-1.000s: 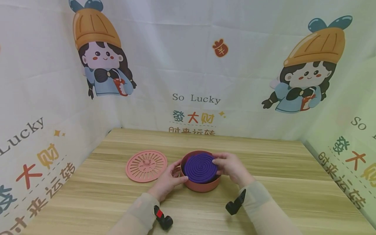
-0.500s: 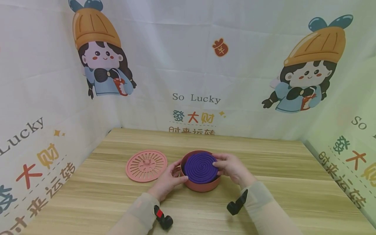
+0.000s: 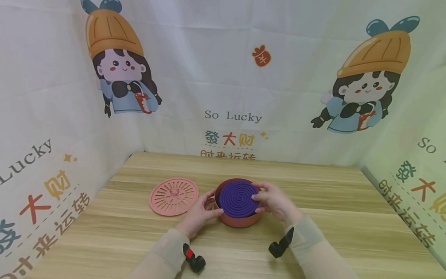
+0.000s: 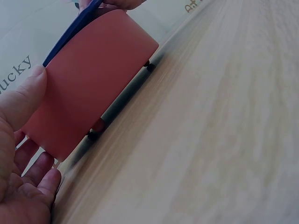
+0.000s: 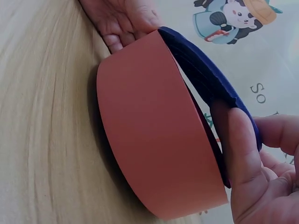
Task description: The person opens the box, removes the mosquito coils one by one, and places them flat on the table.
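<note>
A purple spiral mosquito coil [image 3: 238, 198] lies tilted over the mouth of a round pink-red coil holder [image 3: 239, 221], its right side raised above the rim. My right hand [image 3: 275, 201] pinches that raised edge between thumb and fingers; the right wrist view shows a gap between coil [image 5: 205, 70] and holder [image 5: 149, 126]. At the holder's left side my left hand [image 3: 198, 215] grips the wall, thumb at the rim and fingers round the side. From the left wrist, the thumb [image 4: 29, 95] touches the rim near the coil. The holder's inside is mostly hidden.
A pink slotted lid [image 3: 174, 197] with a small knob lies flat on the wooden table [image 3: 331, 201], left of the holder and close to my left hand. Printed cloth [image 3: 223, 77] surrounds the table's back and sides.
The coil has shifted very slightly to the right over the holder, and my right fingers have changed their hold on its edge a little. The left hand, holder and lid stay in place.
</note>
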Demonstrator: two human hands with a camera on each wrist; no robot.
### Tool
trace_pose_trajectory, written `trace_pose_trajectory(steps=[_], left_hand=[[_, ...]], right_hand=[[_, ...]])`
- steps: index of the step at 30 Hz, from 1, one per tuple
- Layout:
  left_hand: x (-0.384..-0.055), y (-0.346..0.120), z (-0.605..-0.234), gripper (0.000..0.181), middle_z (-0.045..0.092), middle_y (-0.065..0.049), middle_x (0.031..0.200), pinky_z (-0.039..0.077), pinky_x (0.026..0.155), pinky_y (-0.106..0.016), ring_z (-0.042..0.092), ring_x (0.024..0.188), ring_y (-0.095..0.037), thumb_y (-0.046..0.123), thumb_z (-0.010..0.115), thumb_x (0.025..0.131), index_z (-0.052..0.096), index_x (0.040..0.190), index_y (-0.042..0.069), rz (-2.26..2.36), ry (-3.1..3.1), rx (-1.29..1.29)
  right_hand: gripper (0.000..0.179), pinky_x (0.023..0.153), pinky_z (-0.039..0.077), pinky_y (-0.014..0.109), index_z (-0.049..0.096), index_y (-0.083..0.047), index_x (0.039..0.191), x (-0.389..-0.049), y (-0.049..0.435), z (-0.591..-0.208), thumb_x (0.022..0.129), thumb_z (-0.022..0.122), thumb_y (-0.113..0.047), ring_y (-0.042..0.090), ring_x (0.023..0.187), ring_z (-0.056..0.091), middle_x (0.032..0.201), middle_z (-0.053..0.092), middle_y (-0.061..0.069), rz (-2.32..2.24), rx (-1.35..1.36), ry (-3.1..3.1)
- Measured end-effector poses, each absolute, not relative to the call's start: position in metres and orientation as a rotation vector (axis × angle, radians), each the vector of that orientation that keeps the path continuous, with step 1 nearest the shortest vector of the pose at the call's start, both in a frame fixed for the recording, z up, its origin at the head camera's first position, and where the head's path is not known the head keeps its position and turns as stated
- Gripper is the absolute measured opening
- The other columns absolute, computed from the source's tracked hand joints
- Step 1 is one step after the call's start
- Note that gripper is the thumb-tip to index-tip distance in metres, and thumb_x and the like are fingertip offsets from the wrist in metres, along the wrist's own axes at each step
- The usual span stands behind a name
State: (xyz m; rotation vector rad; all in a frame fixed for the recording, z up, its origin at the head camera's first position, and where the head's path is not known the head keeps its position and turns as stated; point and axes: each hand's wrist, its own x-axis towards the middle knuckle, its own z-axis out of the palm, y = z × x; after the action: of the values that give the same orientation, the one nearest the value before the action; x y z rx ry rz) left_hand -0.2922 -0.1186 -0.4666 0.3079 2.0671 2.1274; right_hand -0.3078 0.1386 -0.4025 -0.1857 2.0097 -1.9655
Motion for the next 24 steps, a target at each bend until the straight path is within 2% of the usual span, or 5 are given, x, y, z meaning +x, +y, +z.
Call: trace_pose_trajectory(steps=[5, 12, 24], left_hand=[[-0.293, -0.119, -0.467, 0.078, 0.040, -0.019, 0.145, 0.041, 0.105, -0.041, 0.039, 0.134, -0.036, 0.005, 0.074, 0.083, 0.031, 0.149, 0.007, 2.138, 2.045, 0.317], [-0.292, -0.119, -0.467, 0.079, 0.039, -0.020, 0.146, 0.039, 0.106, -0.041, 0.037, 0.135, -0.036, 0.004, 0.074, 0.083, 0.030, 0.149, 0.006, 2.144, 2.033, 0.332], [-0.292, -0.119, -0.467, 0.080, 0.038, -0.021, 0.147, 0.039, 0.106, -0.041, 0.037, 0.135, -0.037, 0.005, 0.075, 0.083, 0.030, 0.149, 0.005, 2.131, 2.063, 0.313]], right_hand=[[0.057, 0.054, 0.055, 0.022, 0.036, 0.005, 0.143, -0.308, 0.142, -0.407, 0.089, 0.056, 0.005, 0.011, 0.065, 0.064, 0.093, 0.063, 0.005, -2.019, -0.187, 1.951], [0.057, 0.053, 0.054, 0.020, 0.032, 0.007, 0.142, -0.309, 0.150, -0.409, 0.090, 0.053, 0.007, 0.009, 0.062, 0.064, 0.082, 0.068, 0.000, -2.142, -0.166, 1.846], [0.051, 0.055, 0.055, 0.020, 0.030, 0.001, 0.143, -0.316, 0.173, -0.401, 0.095, 0.048, 0.006, 0.008, 0.062, 0.066, 0.079, 0.068, -0.002, -2.424, -0.020, 1.716]])
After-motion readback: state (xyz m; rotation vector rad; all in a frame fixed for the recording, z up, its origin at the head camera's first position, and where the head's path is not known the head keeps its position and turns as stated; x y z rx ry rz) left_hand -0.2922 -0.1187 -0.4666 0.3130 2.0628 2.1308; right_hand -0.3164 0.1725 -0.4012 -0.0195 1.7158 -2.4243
